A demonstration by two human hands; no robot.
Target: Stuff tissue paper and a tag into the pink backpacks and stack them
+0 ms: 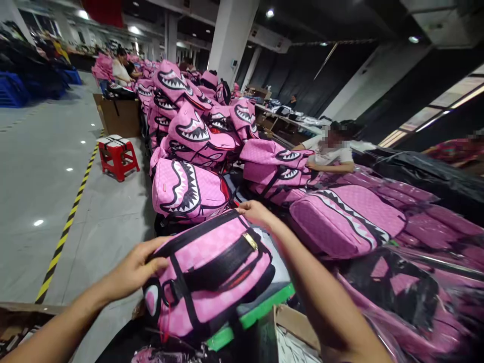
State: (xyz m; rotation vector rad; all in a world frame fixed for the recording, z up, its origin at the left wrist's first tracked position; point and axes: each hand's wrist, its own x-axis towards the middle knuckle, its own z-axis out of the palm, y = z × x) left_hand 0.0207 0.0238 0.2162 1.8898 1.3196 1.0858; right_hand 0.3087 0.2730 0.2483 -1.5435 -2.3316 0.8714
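Observation:
A pink checked backpack (215,242) with black trim lies on its side in front of me, a black strap with a gold-coloured buckle across it. At its left end my left hand (142,263) is closed on the edge, thumb on the near side. My right hand (257,214) pinches the black far edge near the right corner; part of its grip is hidden. Red strings hang at the bag's lower left. Beneath it shows a grey piece with green edging (266,305). Just behind lies another pink backpack (191,191) with a shark-mouth print.
A tall heap of shark-mouth backpacks (192,126) rises ahead. On the right are another backpack (348,219) and plastic-wrapped ones (412,287). A person (328,151) works across the table. A red stool (118,159) stands left, beside yellow-black floor tape (71,217). An open carton (297,327) sits near.

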